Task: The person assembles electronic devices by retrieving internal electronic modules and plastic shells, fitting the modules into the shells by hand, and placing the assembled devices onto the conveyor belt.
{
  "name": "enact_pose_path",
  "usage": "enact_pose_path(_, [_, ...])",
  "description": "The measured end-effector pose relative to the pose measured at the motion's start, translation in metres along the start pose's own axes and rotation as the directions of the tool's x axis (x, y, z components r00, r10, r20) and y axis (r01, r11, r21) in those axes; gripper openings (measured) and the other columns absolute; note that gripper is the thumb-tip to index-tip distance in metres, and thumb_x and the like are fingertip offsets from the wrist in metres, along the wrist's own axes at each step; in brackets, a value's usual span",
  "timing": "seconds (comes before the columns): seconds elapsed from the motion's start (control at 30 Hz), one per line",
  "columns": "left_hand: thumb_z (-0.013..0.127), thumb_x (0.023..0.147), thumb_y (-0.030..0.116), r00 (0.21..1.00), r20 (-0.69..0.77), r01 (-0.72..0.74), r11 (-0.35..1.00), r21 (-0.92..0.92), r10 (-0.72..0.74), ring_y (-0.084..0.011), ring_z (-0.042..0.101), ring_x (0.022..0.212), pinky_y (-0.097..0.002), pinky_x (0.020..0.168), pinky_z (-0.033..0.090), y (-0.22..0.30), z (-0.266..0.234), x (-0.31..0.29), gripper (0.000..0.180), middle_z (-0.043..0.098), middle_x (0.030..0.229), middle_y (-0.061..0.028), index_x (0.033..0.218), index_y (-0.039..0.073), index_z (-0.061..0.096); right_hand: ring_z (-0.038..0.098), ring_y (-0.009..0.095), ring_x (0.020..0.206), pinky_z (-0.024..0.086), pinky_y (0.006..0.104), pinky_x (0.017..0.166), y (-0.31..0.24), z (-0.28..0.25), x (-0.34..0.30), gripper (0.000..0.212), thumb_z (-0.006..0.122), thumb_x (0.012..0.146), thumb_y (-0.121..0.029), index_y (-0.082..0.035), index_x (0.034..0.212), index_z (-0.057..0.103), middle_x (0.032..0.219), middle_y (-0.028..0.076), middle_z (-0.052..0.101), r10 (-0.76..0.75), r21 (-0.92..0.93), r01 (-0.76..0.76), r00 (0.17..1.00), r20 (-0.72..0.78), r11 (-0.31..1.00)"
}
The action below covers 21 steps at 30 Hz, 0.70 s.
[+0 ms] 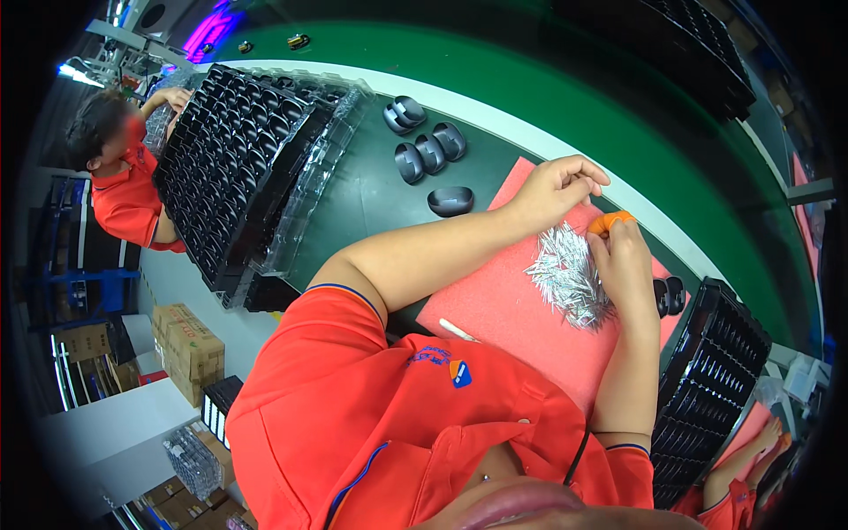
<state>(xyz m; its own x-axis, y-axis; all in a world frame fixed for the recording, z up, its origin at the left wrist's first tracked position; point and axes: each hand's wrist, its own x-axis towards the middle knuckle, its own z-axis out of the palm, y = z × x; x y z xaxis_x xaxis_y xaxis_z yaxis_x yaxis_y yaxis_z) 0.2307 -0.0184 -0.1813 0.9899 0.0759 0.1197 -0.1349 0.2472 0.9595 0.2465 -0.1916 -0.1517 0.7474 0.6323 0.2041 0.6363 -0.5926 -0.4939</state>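
The person's left hand (pixel 558 190) hovers over the upper part of a pink foam sheet (pixel 543 358), its fingers bent and thumb drawn toward the forefinger; I cannot tell whether anything is pinched between them. The right hand (pixel 625 265), an orange finger cot (pixel 611 221) on its fingertip, is curled just beside the left; what its fingers grasp, if anything, I cannot tell. A heap of slender silver pins (pixel 570 278) lies on the foam, below the left hand and immediately left of the right. A thin white stick (pixel 458 330) rests near the foam's left edge. Glossy black shells (pixel 430 153) stand on the dark bench (pixel 362 199), between the foam and stacked black moulded trays (pixel 234 150). Beyond runs a green conveyor belt (pixel 495 62).
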Motion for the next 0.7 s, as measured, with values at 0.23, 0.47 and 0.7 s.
enact_pose_path(0.23, [0.048,0.090,0.001,1.000,0.000,-0.013,1.000,-0.010,0.013,-0.0082,0.056,0.076,-0.0219,0.072,0.047,0.000,0.000,-0.001,0.021,0.062,0.092,-0.0060,0.105,0.001,0.062,0.056,0.029,0.070,0.044,0.0382,0.064,-0.001,-0.001,0.000,0.011,0.064,0.078,-0.005,0.003,0.081,0.057,0.080,0.015,0.054,-0.015,0.012,0.015,1.000,-0.003,1.000])
enact_pose_path(0.47, [0.048,0.090,0.001,1.000,0.013,0.012,1.000,0.016,-0.012,-0.0082,0.056,0.077,-0.0226,0.073,0.047,0.001,-0.002,-0.003,0.021,0.063,0.094,-0.0065,0.105,0.001,0.062,0.056,0.028,0.070,0.044,0.0381,0.064,-0.001,0.000,0.000,0.011,0.064,0.078,-0.006,0.002,0.082,0.057,0.081,0.015,0.055,0.019,0.030,-0.020,0.999,0.033,0.999])
enact_pose_path(0.7, [0.052,0.094,0.010,0.996,-0.034,0.081,0.994,0.079,-0.079,-0.0151,0.061,0.097,-0.0278,0.082,0.051,0.002,0.003,0.001,0.016,0.062,0.107,-0.0079,0.106,0.003,0.061,0.057,0.039,0.083,0.046,0.0460,0.077,0.010,-0.001,0.000,0.010,0.062,0.076,-0.007,0.002,0.080,0.061,0.084,0.021,0.060,0.060,0.003,-0.061,0.993,0.102,0.998])
